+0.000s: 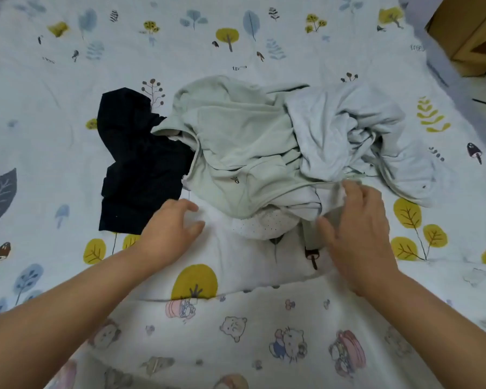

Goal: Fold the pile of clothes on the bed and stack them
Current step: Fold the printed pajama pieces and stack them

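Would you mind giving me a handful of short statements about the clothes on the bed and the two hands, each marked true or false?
1. The dark navy garment lies at the left edge of the pile. True.
2. The right hand pinches a fold of white cloth at the near edge of the pile. True.
3. The left hand grips the pale green top. False: it holds nothing, fingers spread over the white fabric in front of the pile.
4. The clothes are already folded into a neat stack. False: they lie crumpled in a loose heap.
5. The light grey garment lies on the right side of the pile. True.
6. The sheet is plain white. False: it is printed with trees and leaves.
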Motion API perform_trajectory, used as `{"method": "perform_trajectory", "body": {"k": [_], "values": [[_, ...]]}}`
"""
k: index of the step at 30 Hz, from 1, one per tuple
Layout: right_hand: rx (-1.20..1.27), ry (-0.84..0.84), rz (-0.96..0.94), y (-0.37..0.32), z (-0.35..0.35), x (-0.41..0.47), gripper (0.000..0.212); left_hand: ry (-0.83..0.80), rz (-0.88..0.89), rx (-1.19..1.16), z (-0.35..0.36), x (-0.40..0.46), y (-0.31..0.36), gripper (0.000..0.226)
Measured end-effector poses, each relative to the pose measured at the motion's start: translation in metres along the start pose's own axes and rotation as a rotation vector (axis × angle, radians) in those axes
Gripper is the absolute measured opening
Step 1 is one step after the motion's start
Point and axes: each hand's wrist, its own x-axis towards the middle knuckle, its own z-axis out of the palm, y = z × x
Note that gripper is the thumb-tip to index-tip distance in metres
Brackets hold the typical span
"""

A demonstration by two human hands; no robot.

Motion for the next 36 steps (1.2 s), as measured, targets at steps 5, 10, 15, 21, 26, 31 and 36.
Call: {"method": "perform_trajectory", "body": {"k": [5, 10, 15, 21, 26, 31, 36], "values": [[-0.327, -0.397, -0.089, 0.033, -0.001, -0.038, 0.045, -0.454, 0.034, 0.252, -0.019, -0.066, -0.051, 0.031], [-0.491, -0.693, -0.070, 0.067, -0.008, -0.034, 0.020, -0.729, 0.004, 0.561, -0.047, -0.088, -0.112, 0.024], [-0.211, -0.179, 0.066, 0.074, -0.021, -0.013, 0.022, -0.285, -0.177, 0.208, -0.074, -0.077, -0.151, 0.023], [-0.464, -0.265, 0.209, 0.083, -0.002, -0.014, 0.046, 0.008, -0.502, 0.228, -0.071, -0.086, -0.183, 0.062], [-0.574, -0.374, 0.166, 0.096, 0.007, -0.018, 0.037, 0.127, -0.848, -0.162, -0.068, -0.108, -0.210, 0.041], [-0.330, -0.051, 0.298, 0.073, -0.002, -0.024, 0.054, 0.144, -0.828, -0.431, -0.076, -0.121, -0.228, 0.033], [-0.195, 0.059, -0.232, -0.006, 0.011, -0.100, 0.041, 0.407, -0.811, -0.231, -0.066, -0.137, -0.215, 0.046]]}}
